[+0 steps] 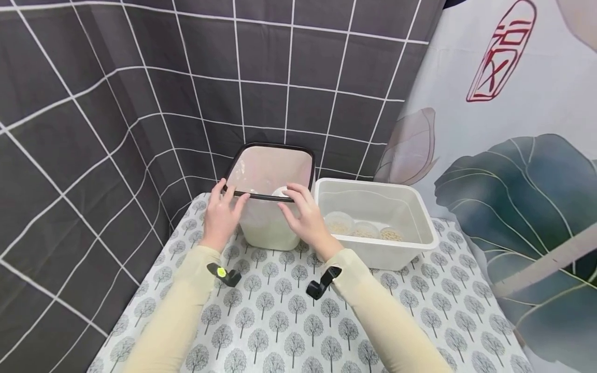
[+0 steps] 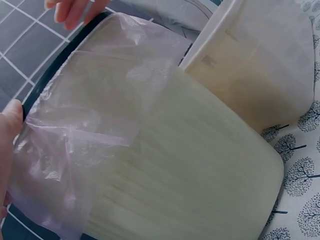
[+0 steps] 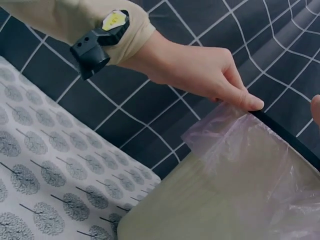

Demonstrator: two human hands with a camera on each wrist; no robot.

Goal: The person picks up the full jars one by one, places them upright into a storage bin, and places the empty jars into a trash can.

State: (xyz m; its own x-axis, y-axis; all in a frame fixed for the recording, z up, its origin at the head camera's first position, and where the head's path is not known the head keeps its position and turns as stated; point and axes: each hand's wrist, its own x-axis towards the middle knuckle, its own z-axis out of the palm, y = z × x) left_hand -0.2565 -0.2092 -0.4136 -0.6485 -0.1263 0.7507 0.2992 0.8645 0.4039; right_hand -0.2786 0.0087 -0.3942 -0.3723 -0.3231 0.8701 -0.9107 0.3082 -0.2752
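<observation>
A pale bin with a black rim ring and a thin clear plastic liner stands on the table near the tiled back wall. My left hand lies against its near left side, fingertips pressing on the rim. Its thumb touches the liner edge. My right hand reaches to the near right part of the rim, fingers fairly straight on it. Its fingertips show at the top of the left wrist view. The liner is folded over the rim and hangs down the outside.
A white rectangular tub stands right beside the bin on its right, holding several small round containers. A tree-print cloth covers the table. A dark tiled wall closes the left and back; a printed curtain hangs on the right.
</observation>
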